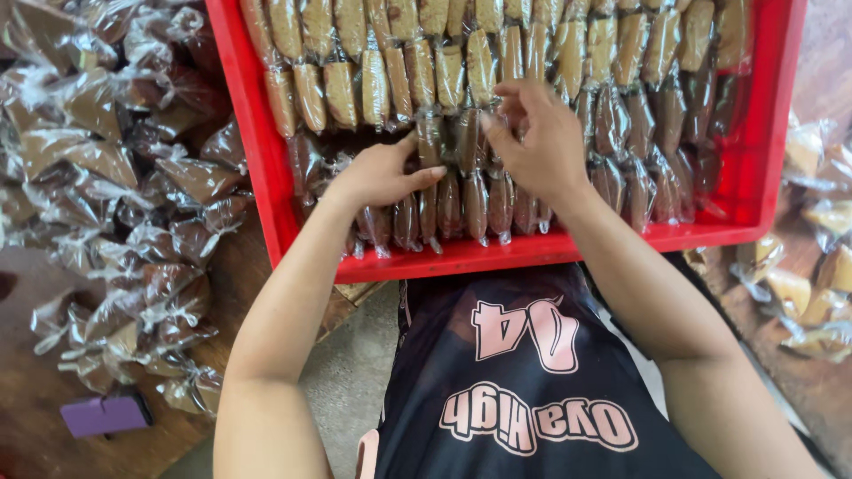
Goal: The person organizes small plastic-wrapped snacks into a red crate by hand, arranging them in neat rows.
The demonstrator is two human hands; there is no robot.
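Red tray (266, 168) holds wrapped dark cakes (461, 191) under both hands' grip.

crate packs (448, 75): rows of small clear plastic packets standing on edge inside the red crate (266, 168), tan ones at the far side, dark brown ones nearer the person
left pile (133, 177): loose heap of clear crinkly packets with brown pieces inside, on the wooden top left of the crate
right pile (812, 248): a few clear packets with pale yellowish pieces, right of the crate
purple box (106, 414): small flat rectangle, bottom left
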